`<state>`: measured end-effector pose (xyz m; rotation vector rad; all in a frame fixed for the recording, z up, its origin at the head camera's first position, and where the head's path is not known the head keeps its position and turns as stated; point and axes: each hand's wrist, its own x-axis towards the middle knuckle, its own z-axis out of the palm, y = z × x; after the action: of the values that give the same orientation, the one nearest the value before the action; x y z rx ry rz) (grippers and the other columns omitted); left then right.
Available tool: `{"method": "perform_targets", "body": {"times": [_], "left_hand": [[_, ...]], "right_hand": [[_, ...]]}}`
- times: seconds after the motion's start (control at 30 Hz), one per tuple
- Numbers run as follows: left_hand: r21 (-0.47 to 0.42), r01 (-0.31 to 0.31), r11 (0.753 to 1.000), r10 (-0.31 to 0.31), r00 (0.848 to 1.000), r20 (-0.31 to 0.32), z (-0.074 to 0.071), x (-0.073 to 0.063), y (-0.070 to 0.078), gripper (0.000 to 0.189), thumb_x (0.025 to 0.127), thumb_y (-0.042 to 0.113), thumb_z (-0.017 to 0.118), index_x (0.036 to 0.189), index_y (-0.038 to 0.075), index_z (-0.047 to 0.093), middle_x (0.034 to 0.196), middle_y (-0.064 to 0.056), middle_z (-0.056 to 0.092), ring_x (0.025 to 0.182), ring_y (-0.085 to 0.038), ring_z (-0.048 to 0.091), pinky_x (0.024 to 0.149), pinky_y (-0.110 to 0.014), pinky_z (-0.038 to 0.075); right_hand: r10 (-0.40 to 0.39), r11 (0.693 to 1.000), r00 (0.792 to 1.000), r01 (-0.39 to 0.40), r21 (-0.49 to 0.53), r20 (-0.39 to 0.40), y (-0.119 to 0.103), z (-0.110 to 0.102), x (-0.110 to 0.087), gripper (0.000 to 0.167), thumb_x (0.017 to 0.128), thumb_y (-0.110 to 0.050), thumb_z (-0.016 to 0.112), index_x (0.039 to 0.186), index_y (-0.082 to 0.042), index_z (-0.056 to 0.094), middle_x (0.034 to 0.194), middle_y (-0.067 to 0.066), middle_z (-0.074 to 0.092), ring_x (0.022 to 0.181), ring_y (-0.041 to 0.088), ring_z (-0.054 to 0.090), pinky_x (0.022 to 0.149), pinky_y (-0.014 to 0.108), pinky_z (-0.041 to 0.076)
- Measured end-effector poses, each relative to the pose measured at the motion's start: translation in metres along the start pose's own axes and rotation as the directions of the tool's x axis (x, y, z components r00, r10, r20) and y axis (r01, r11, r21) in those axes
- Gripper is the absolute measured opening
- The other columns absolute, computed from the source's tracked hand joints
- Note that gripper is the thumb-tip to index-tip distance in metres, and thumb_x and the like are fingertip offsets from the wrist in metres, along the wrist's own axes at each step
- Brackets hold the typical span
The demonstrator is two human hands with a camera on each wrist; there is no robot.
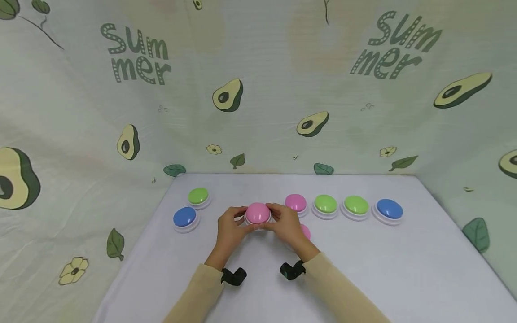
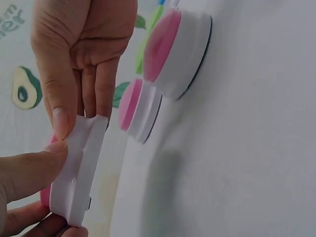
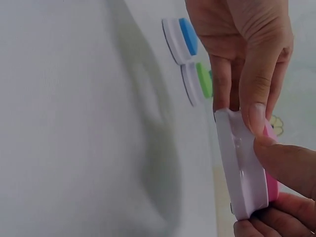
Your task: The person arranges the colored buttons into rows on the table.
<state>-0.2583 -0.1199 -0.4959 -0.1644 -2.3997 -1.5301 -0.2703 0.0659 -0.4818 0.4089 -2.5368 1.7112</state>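
Both hands hold one pink dome button [image 1: 258,213] with a white round base, at the middle of the table. My left hand [image 1: 232,229] grips its left edge, thumb on the near side and fingers around the far side. On the opposite edge my right hand [image 1: 287,224] grips it the same way, and the two thumb tips meet. In the left wrist view the button's base [image 2: 79,170] is seen edge-on, raised above the table. A second pink button [image 1: 305,231] is partly hidden behind the right hand and wrist. Another pink button [image 1: 295,202] stands just beyond that hand.
Right of the hands, a green button [image 1: 325,203], another green button [image 1: 357,205] and a blue button [image 1: 389,209] stand in a row. To the left are a green button [image 1: 198,195] and a blue button [image 1: 184,216]. A printed curtain [image 1: 266,58] hangs behind the white table [image 1: 404,269].
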Motion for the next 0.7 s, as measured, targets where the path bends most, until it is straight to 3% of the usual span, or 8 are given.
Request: {"method": "perform_targets", "body": {"times": [0.27, 0.53, 0.7], "left_hand": [[-0.081, -0.015, 0.997, 0.018, 0.999, 0.039, 0.033, -0.005, 0.022, 0.056, 0.076, 0.006, 0.095, 0.123, -0.005, 0.069, 0.121, -0.016, 0.069, 0.118, -0.033, 0.065, 0.095, -0.033, 0.06], [-0.108, -0.021, 0.994, 0.034, 0.993, 0.116, 0.067, -0.011, 0.038, 0.05, 0.079, 0.0, 0.091, 0.123, -0.006, 0.069, 0.118, -0.016, 0.067, 0.119, -0.032, 0.065, 0.094, -0.029, 0.06], [-0.098, -0.063, 0.993, 0.076, 0.987, 0.14, 0.088, -0.019, 0.049, 0.049, 0.079, -0.003, 0.09, 0.123, -0.007, 0.07, 0.115, -0.016, 0.068, 0.118, -0.032, 0.068, 0.093, -0.028, 0.06]], "right_hand": [[0.064, 0.997, 0.997, -0.065, -0.036, -0.045, 0.004, -0.039, -0.018, 0.064, 0.08, -0.001, 0.09, 0.138, 0.007, 0.063, 0.14, 0.025, 0.064, 0.132, 0.039, 0.061, 0.105, 0.044, 0.053], [0.143, 0.987, 0.987, -0.147, -0.062, -0.07, 0.016, -0.076, -0.038, 0.067, 0.083, -0.003, 0.088, 0.143, 0.005, 0.06, 0.144, 0.027, 0.06, 0.135, 0.041, 0.057, 0.106, 0.044, 0.051], [0.155, 0.986, 0.985, -0.159, -0.056, -0.076, 0.023, -0.098, -0.051, 0.066, 0.083, -0.003, 0.089, 0.141, 0.007, 0.061, 0.143, 0.029, 0.06, 0.134, 0.042, 0.057, 0.105, 0.043, 0.051]]}}
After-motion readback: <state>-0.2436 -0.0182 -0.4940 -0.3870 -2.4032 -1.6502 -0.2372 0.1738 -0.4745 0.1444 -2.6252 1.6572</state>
